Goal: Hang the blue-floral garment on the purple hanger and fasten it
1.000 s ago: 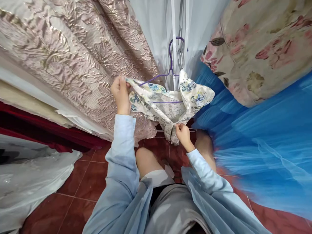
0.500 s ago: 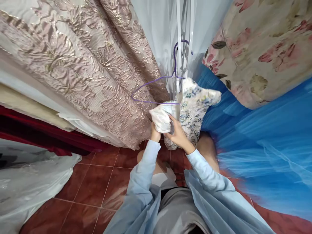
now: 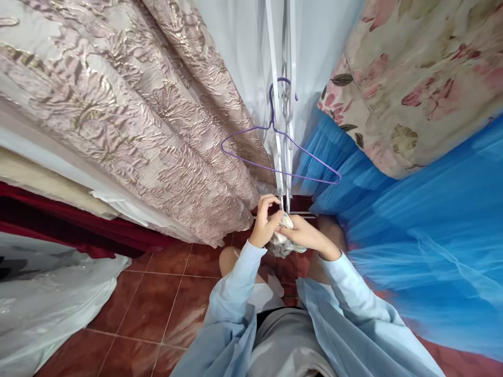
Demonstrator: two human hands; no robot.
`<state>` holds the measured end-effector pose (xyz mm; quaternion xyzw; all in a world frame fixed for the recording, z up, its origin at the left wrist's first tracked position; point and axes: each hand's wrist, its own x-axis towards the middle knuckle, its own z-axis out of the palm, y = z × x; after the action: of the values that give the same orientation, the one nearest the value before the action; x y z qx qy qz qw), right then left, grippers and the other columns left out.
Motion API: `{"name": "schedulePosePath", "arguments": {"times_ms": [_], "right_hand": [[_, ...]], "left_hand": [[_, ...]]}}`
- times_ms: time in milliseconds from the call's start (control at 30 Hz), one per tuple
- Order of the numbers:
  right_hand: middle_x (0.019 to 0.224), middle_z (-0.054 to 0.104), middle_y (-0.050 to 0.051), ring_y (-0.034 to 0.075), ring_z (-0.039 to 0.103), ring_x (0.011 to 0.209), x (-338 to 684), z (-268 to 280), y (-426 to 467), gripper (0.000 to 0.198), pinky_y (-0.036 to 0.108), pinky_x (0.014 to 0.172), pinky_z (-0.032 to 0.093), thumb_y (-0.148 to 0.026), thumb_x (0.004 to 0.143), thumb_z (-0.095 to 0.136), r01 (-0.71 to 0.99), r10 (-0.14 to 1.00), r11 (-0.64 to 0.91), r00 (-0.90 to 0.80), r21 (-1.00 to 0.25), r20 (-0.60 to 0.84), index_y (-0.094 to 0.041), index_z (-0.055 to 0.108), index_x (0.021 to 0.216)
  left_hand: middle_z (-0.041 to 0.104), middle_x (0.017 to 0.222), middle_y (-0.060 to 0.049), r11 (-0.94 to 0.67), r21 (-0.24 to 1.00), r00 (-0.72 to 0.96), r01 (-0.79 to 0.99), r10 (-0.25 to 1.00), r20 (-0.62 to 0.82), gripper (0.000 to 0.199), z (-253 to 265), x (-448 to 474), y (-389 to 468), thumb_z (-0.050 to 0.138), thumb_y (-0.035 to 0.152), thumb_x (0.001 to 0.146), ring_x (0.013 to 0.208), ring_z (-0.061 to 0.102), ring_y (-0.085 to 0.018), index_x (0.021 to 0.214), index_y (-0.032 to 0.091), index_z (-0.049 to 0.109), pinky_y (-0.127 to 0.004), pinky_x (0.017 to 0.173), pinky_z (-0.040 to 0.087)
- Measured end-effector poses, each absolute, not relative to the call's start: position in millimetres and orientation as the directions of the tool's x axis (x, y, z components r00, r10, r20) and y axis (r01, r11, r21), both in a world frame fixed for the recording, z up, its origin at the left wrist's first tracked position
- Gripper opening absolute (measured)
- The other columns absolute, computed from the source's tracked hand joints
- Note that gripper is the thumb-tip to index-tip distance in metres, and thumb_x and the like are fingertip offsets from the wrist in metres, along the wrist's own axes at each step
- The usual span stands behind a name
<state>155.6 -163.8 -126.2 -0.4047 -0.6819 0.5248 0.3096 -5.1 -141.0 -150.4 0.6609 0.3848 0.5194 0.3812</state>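
A white garment with a blue and yellow floral print (image 3: 283, 248) is gathered in a small bundle low in front of my knees. My right hand (image 3: 308, 233) grips it from the right, thumb and fingers closed on the cloth. My left hand (image 3: 266, 222) is against its left side, fingers curled and thumb over the fabric; the inner fingertips are partly hidden. Just above my hands a thin purple hanger (image 3: 281, 172) hangs bare beside white metal bars (image 3: 277, 110).
Pink brocade cloth (image 3: 157, 120) hangs at the left, with dark red fabric (image 3: 78, 225) and clear plastic (image 3: 58, 298) below. At the right are a beige floral fabric (image 3: 416, 78) and blue tulle (image 3: 424, 235). Red floor tiles (image 3: 149, 303) lie underneath.
The floral garment has come off the hanger and is lower, bunched between my hands. Both hands have moved down, and the hanger's full outline now shows.
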Motion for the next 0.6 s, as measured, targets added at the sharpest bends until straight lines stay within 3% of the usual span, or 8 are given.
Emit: {"name": "schedulePosePath", "arguments": {"times_ms": [100, 200, 300, 433, 600], "right_hand": [[0.066, 0.063, 0.0, 0.013, 0.052, 0.06, 185, -85, -170, 0.033, 0.024, 0.057, 0.04, -0.043, 0.091, 0.062, 0.253, 0.872, 0.136, -0.489, -0.958, -0.005, -0.013, 0.065, 0.075], [0.076, 0.071, 0.003, 0.016, 0.058, 0.063, 223, -47, -171, 0.029, 0.025, 0.057, 0.044, -0.042, 0.087, 0.07, 0.231, 0.92, 0.165, -0.387, -0.959, 0.065, -0.013, 0.073, 0.085], [0.073, 0.07, 0.005, 0.016, 0.057, 0.061, 260, -26, -159, 0.025, 0.025, 0.053, 0.043, -0.038, 0.079, 0.079, 0.259, 0.968, 0.228, -0.16, -0.939, 0.191, -0.013, 0.075, 0.081], [0.068, 0.064, 0.004, 0.013, 0.05, 0.06, 284, -23, -109, 0.018, 0.026, 0.054, 0.037, -0.03, 0.075, 0.08, 0.306, 0.897, 0.388, 0.092, -0.869, 0.433, -0.013, 0.074, 0.075], [0.067, 0.052, -0.002, 0.012, 0.044, 0.063, 258, -45, -38, 0.024, 0.025, 0.061, 0.037, -0.037, 0.082, 0.069, 0.246, 0.899, 0.432, -0.035, -0.868, 0.437, -0.018, 0.06, 0.07]], "left_hand": [[0.057, 0.132, -0.014, -0.257, 0.964, 0.442, -0.068, 0.858, 0.26, 0.071, -143, -2, -143, 0.06, 0.071, 0.086, 0.126, 0.053, -0.029, 0.135, 0.021, 0.051, -0.041, 0.107, 0.043], [0.067, 0.113, -0.012, 0.023, 1.0, 0.676, -0.013, 0.737, -0.008, 0.075, -148, -3, -153, 0.073, 0.072, 0.075, 0.106, 0.062, -0.028, 0.122, 0.015, 0.062, -0.038, 0.095, 0.05], [0.068, 0.098, -0.009, 0.102, 0.99, 0.649, 0.097, 0.748, -0.141, 0.062, -152, -7, -164, 0.076, 0.065, 0.075, 0.091, 0.062, -0.022, 0.105, 0.011, 0.068, -0.033, 0.085, 0.05], [0.061, 0.083, -0.004, 0.032, 0.99, 0.523, 0.138, 0.846, -0.1, 0.05, -141, -19, -166, 0.072, 0.059, 0.08, 0.078, 0.055, -0.017, 0.093, 0.011, 0.065, -0.026, 0.069, 0.046], [0.055, 0.076, 0.0, -0.097, 0.958, 0.419, 0.271, 0.907, -0.026, 0.033, -112, -43, -154, 0.064, 0.047, 0.085, 0.073, 0.05, -0.014, 0.083, 0.014, 0.06, -0.024, 0.067, 0.041]]}}
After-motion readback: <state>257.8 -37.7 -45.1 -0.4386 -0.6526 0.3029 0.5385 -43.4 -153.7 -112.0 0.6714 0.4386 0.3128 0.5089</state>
